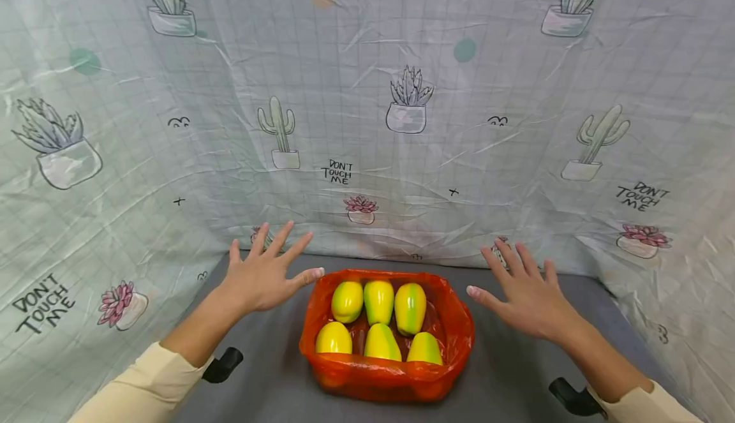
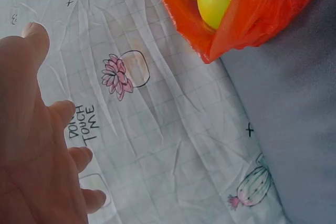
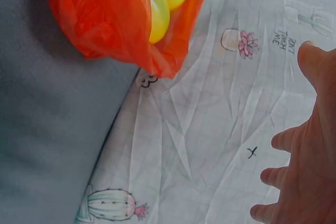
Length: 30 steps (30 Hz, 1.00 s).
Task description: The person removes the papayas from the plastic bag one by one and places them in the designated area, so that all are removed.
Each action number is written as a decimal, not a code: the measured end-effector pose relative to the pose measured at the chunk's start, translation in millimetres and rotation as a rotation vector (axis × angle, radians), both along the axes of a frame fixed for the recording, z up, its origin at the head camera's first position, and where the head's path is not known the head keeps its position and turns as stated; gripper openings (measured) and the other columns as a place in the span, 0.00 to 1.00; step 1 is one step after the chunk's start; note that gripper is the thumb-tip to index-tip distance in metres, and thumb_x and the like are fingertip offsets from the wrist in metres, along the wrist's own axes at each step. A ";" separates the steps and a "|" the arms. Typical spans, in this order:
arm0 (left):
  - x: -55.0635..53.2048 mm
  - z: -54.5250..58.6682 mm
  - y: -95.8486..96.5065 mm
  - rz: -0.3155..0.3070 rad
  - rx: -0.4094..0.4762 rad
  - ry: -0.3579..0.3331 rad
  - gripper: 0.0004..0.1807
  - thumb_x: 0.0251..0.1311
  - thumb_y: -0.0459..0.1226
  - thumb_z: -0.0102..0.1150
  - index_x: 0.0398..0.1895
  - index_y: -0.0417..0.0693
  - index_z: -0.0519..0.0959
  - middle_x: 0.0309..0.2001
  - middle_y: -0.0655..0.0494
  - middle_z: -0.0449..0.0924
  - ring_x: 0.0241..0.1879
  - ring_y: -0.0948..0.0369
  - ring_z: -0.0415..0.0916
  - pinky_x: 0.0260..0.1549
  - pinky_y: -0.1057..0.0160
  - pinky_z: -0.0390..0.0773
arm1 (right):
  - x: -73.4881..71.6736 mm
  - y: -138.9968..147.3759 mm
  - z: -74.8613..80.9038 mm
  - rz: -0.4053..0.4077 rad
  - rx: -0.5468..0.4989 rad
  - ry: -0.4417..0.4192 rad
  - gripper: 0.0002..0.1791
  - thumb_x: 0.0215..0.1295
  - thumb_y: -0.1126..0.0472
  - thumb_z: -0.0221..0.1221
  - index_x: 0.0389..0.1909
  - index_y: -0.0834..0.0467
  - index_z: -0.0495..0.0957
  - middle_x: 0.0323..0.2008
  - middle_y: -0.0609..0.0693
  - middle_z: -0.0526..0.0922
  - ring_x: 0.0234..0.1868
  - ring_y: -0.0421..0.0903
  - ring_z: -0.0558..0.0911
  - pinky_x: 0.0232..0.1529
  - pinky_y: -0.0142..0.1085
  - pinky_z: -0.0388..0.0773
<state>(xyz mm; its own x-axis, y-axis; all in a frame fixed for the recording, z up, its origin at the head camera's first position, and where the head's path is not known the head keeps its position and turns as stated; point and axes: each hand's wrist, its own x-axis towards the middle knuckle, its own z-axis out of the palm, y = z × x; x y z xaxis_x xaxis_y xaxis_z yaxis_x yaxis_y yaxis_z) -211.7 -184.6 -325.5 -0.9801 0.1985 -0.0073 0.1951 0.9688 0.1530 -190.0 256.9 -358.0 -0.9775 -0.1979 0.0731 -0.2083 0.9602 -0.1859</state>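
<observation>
A red plastic bag [image 1: 387, 372] stands on the grey table with its mouth spread wide. Inside it lie several glossy yellow-green fruits [image 1: 379, 302] in two rows, which look like mangoes. My left hand [image 1: 261, 276] hovers to the left of the bag, fingers spread and straight, holding nothing. On the other side my right hand [image 1: 528, 295] is held up the same way, apart from the bag. Each wrist view shows that hand's spread fingers, with a side of the bag and some fruits [image 2: 216, 1] near the top edge.
A pale cloth [image 1: 367, 123] printed with cacti and the words "don't touch me" hangs behind and on both sides of the grey tabletop [image 1: 258, 359]. Black wrist mounts [image 1: 222, 365] sit under both forearms.
</observation>
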 end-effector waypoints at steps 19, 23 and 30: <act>9.1 -3.9 2.5 -0.003 -0.005 -0.004 0.49 0.64 0.77 0.38 0.84 0.72 0.48 0.87 0.50 0.36 0.83 0.34 0.27 0.69 0.17 0.27 | 9.1 -2.3 -11.2 0.011 0.005 0.014 0.54 0.68 0.23 0.49 0.84 0.51 0.49 0.84 0.63 0.46 0.81 0.73 0.43 0.69 0.82 0.33; 8.6 -7.9 2.5 -0.002 -0.003 0.002 0.49 0.64 0.76 0.39 0.84 0.71 0.48 0.86 0.50 0.36 0.83 0.34 0.28 0.69 0.17 0.27 | 10.0 -4.4 -13.3 0.008 -0.006 -0.004 0.54 0.68 0.22 0.48 0.84 0.51 0.50 0.84 0.63 0.46 0.82 0.73 0.42 0.70 0.81 0.31; 7.9 -15.0 4.1 0.001 -0.008 -0.016 0.49 0.64 0.76 0.39 0.84 0.71 0.49 0.87 0.50 0.36 0.83 0.34 0.28 0.69 0.17 0.28 | 12.6 -9.5 -14.3 0.019 -0.019 -0.006 0.53 0.68 0.23 0.48 0.84 0.50 0.51 0.84 0.62 0.46 0.82 0.73 0.42 0.70 0.81 0.32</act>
